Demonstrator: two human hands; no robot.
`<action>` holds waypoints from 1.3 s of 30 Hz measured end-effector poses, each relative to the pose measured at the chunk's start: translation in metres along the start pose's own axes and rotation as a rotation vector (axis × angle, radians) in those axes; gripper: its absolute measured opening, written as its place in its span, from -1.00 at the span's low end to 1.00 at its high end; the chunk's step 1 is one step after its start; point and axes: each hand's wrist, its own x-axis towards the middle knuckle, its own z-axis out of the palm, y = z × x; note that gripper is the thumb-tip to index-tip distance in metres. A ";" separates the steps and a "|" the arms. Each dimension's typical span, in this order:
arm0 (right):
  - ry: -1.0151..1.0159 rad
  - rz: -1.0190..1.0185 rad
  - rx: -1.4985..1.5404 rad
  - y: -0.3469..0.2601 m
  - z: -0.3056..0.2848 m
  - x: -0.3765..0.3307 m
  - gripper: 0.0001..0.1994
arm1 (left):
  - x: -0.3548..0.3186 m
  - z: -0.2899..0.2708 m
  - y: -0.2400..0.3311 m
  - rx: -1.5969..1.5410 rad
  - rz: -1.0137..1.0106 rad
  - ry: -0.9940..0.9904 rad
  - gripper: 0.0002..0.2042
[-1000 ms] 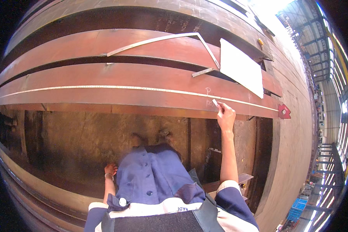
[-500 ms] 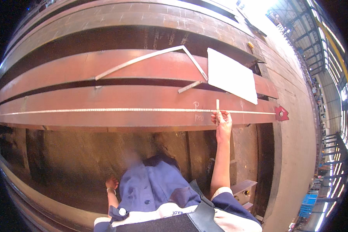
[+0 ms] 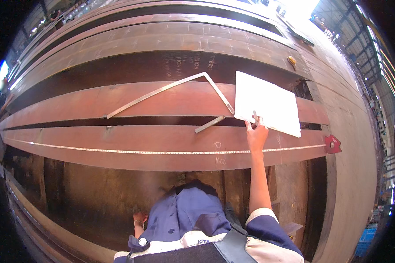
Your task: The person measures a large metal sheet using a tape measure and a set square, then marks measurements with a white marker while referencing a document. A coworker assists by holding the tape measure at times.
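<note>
My right hand pinches a pale stick of chalk, which points away from me over the lower edge of a white sheet. Below that hand, a tape measure's pale blade runs along the near reddish steel beam. Its red case sits at the beam's right end. Handwritten chalk marks show beside the blade. Low by my body hangs my left hand, away from the beams; it is small and blurred, so its fingers are unclear.
A metal carpenter's square lies across the far reddish beam. Bridging the gap between both beams is a short metal bar. Farther back, a small yellow tool rests near the ends of more beams. Concrete floor extends on the right.
My right hand has moved away from the tape blade, farther out to the white sheet's edge, still holding the chalk. The whole view has shifted, so the beams appear lower.
</note>
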 end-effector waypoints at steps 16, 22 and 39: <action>-0.230 -0.203 -0.018 0.023 0.035 0.056 -0.72 | -0.152 0.136 0.117 -0.120 0.510 0.341 -0.77; -0.102 -0.245 0.222 -0.043 0.015 0.052 -0.85 | -0.276 0.231 0.227 -0.022 0.751 0.317 -0.79; -0.656 -0.717 0.514 -0.229 0.063 -0.116 -0.86 | -0.332 0.423 0.249 0.617 1.107 0.038 -0.51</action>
